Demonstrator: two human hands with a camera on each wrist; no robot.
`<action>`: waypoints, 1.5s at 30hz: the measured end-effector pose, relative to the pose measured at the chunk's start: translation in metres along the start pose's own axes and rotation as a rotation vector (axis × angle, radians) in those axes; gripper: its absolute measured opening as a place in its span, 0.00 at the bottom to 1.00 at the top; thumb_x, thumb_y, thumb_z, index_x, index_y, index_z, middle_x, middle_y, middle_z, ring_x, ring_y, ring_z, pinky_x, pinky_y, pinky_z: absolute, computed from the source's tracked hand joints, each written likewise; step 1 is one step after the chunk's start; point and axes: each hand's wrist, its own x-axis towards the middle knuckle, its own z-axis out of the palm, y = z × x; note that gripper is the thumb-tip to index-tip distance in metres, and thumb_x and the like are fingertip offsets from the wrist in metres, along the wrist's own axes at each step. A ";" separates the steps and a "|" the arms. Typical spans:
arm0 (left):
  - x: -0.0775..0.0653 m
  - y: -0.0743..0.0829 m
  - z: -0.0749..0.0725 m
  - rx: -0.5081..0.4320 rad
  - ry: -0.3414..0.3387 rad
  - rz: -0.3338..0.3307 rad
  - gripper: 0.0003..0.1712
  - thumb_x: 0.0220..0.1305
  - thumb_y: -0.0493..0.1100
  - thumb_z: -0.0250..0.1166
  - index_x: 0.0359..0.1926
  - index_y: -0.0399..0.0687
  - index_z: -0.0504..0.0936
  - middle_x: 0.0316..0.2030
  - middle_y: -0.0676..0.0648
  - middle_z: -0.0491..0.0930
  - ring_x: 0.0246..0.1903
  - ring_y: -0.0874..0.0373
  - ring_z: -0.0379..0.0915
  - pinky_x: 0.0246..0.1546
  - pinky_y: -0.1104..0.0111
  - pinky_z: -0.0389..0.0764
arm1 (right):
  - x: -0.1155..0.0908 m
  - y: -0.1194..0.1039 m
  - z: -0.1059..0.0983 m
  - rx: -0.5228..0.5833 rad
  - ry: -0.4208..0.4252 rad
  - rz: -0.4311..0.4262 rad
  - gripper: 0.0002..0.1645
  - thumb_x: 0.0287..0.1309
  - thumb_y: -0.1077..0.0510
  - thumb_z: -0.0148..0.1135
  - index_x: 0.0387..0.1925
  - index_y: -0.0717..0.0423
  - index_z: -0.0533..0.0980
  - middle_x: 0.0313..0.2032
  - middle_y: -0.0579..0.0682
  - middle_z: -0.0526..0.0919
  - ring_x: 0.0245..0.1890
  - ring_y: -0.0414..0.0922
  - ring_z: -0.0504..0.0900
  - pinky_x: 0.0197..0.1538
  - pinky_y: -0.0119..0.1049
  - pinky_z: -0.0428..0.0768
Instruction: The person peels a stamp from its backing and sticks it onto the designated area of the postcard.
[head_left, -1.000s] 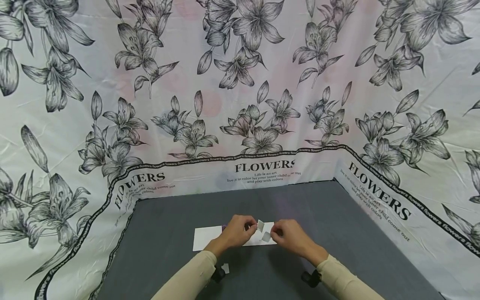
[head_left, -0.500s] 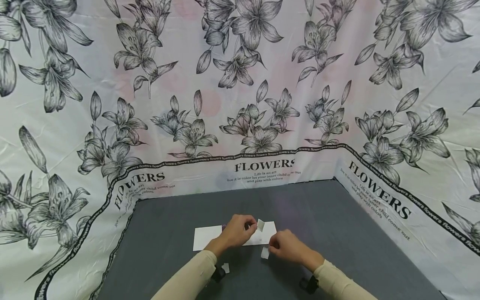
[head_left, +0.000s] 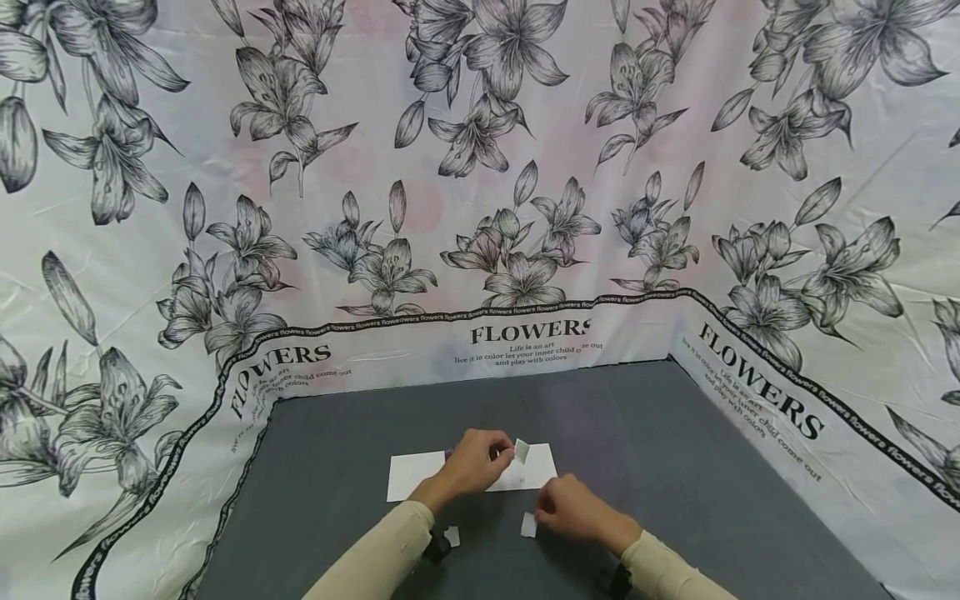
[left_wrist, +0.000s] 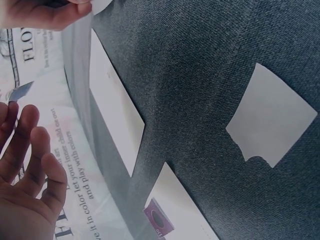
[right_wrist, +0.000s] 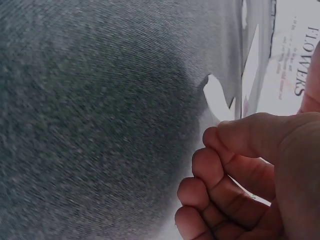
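My left hand (head_left: 477, 461) hovers over the white paper strips and pinches a small whitish paper piece (head_left: 521, 451) between thumb and fingertips. In the left wrist view that piece (left_wrist: 21, 92) juts up past the fingers. Closer to me, my right hand (head_left: 576, 510) pinches another small white paper piece (head_left: 528, 525) low by the table; the right wrist view shows this piece (right_wrist: 216, 97) at the thumb and index tips. A third torn-edged paper piece (left_wrist: 270, 120) lies flat on the table, near my left wrist.
Two white paper strips lie apart on the dark grey cloth-covered table (head_left: 337, 533): a right strip (left_wrist: 115, 105) and a left strip (left_wrist: 185, 210) bearing a purple printed patch (left_wrist: 159, 219). A flower-printed curtain (head_left: 420, 350) encloses the table's back and sides.
My right hand has moved with its paper piece from above the right strip toward me, down near the table. The left hand has stayed in place with its piece.
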 end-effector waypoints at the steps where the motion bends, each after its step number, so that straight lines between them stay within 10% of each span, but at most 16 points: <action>1: 0.000 0.000 0.000 -0.001 0.000 -0.001 0.08 0.78 0.41 0.64 0.44 0.47 0.91 0.31 0.56 0.84 0.30 0.70 0.71 0.32 0.74 0.74 | 0.000 0.010 0.008 -0.006 0.010 -0.010 0.10 0.58 0.56 0.74 0.22 0.42 0.84 0.19 0.25 0.72 0.19 0.25 0.66 0.23 0.24 0.67; 13: -0.001 -0.002 0.001 -0.002 0.001 0.001 0.08 0.77 0.41 0.64 0.44 0.48 0.91 0.29 0.57 0.83 0.29 0.71 0.70 0.31 0.75 0.74 | -0.005 0.011 0.012 -0.053 0.049 -0.088 0.08 0.55 0.55 0.74 0.24 0.42 0.83 0.20 0.30 0.77 0.20 0.26 0.69 0.23 0.27 0.70; 17: -0.002 -0.002 0.002 0.000 0.000 -0.003 0.09 0.77 0.41 0.64 0.44 0.48 0.91 0.29 0.57 0.83 0.28 0.70 0.70 0.31 0.75 0.74 | -0.006 -0.019 -0.010 -0.058 0.074 -0.123 0.07 0.53 0.59 0.75 0.25 0.46 0.84 0.21 0.34 0.79 0.22 0.27 0.71 0.23 0.33 0.71; 28: -0.004 -0.002 0.002 -0.005 -0.007 -0.014 0.09 0.78 0.41 0.64 0.45 0.47 0.91 0.31 0.56 0.84 0.29 0.70 0.70 0.33 0.75 0.74 | 0.002 -0.064 -0.048 -0.112 0.027 0.041 0.09 0.54 0.61 0.77 0.25 0.47 0.83 0.22 0.34 0.78 0.24 0.27 0.70 0.29 0.28 0.73; 45: -0.005 0.000 0.003 -0.019 -0.037 -0.026 0.09 0.78 0.41 0.65 0.45 0.46 0.91 0.32 0.56 0.83 0.29 0.69 0.71 0.32 0.74 0.76 | 0.018 -0.072 -0.074 -0.176 0.159 -0.009 0.07 0.56 0.63 0.78 0.30 0.50 0.85 0.28 0.42 0.83 0.30 0.37 0.79 0.36 0.33 0.80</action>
